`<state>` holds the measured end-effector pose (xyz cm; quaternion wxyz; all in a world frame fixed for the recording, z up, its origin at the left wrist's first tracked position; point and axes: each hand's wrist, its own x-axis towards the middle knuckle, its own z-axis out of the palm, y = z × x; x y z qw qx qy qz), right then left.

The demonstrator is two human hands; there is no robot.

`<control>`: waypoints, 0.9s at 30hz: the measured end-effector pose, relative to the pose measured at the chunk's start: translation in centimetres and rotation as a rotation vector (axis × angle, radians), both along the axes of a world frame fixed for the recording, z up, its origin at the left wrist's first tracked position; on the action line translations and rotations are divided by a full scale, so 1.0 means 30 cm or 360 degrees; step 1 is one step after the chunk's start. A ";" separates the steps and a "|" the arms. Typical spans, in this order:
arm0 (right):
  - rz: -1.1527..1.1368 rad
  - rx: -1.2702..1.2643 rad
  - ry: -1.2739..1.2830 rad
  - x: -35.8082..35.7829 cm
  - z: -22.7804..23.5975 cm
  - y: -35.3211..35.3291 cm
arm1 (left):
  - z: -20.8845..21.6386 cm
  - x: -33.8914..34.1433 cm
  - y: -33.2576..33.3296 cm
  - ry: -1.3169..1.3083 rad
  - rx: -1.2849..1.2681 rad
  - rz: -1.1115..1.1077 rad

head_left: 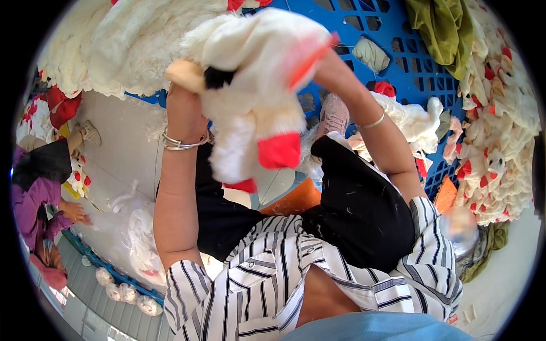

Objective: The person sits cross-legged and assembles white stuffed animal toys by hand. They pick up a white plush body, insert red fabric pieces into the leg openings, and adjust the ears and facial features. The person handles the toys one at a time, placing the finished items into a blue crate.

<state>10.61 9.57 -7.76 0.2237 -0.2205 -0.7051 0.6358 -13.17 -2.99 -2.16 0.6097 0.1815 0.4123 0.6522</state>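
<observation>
In front of me I hold up a limp white plush toy skin (pixel 267 57), with two furry limbs hanging down. The limbs end in red cloth tips, and the skin also has a black patch and a beige rounded part. My left hand (pixel 186 108) grips it beside the beige part, its fingers mostly hidden by the plush. At the right end, along a blurred red edge, my right hand (pixel 329 67) is closed on the skin; its fingertips are out of sight.
White plush skins (pixel 119 45) lie heaped at the far left; more with red parts (pixel 489 153) are piled at the right. A blue plastic grid (pixel 392 54) lies ahead. Olive cloth (pixel 443 28) hangs over it. Another person in purple (pixel 37 204) is at the left, near clear plastic bags (pixel 139 233).
</observation>
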 end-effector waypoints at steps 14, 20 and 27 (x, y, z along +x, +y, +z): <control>-0.0686 -0.0289 0.0229 -0.042 0.092 -0.026 | 0.008 0.028 0.055 0.0606 0.0098 0.0166; -0.0956 -0.0786 0.0782 0.071 0.155 0.105 | 0.053 -0.143 0.063 0.0275 0.0100 0.0568; -0.0783 -0.0585 0.0782 0.099 0.237 0.101 | 0.052 -0.225 0.038 0.0729 0.0129 0.0456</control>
